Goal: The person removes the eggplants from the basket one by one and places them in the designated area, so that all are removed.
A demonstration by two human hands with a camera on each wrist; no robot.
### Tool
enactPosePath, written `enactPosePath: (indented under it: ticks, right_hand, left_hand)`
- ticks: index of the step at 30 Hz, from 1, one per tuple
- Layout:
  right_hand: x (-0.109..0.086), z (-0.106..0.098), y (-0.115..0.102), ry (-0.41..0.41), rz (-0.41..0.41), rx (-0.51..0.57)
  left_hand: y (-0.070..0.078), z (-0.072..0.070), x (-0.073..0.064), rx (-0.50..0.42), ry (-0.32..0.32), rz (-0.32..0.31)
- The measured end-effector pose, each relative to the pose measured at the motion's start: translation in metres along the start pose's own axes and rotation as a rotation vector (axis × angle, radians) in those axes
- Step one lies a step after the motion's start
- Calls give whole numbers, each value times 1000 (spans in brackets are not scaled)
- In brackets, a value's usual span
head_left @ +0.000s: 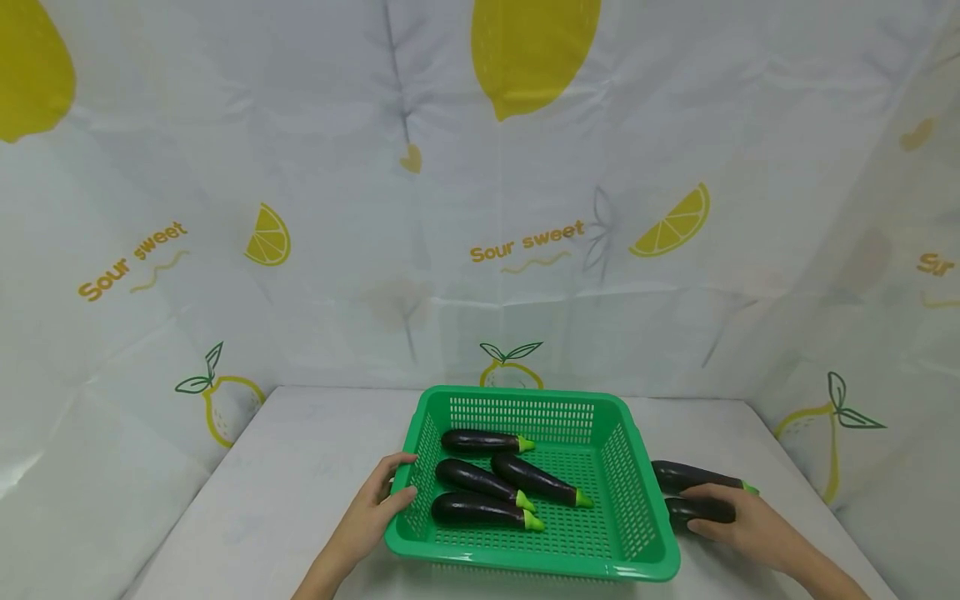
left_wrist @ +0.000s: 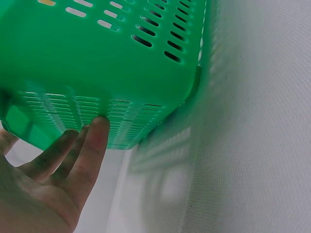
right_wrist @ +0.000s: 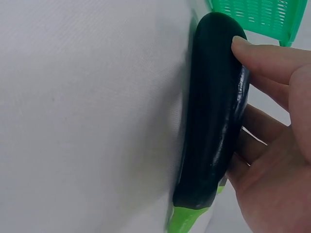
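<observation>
At the right of the head view, my right hand holds a dark purple eggplant beside the basket. In the right wrist view the thumb lies on its rounded end and the other fingers reach along its far side; its green stem end points away from the basket. Just behind it lies a second eggplant, partly covered by the hand. My left hand touches the left side of the green plastic basket. The left wrist view shows nearly straight fingers against the slotted outer wall.
Several eggplants with green stems lie in the left and middle of the basket. It stands on a white-covered table. A white sheet printed with lemons hangs behind the table and along both sides.
</observation>
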State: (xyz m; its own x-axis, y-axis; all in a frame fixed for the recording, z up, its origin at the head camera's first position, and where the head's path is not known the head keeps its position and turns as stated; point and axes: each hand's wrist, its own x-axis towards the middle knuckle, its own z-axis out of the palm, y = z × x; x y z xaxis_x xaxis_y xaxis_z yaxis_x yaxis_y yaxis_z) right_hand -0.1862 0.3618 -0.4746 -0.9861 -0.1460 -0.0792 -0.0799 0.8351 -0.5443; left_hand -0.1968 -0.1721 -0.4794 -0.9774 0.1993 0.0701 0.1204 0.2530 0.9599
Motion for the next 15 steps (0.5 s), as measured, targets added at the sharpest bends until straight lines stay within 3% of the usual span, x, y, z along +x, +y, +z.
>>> enactPosePath:
  ticks: [4, 8, 15]
  right_hand:
    - [0, 0, -2, 23, -5, 3]
    - [-2, -3, -5, 58, -61, 16]
    - [-4, -15, -15, 62, -99, 29]
  left_hand:
    - [-1, 0, 0, 6, 4, 0]
    - [-1, 0, 0, 4, 3, 0]
    - [0, 0, 0, -2, 8, 2]
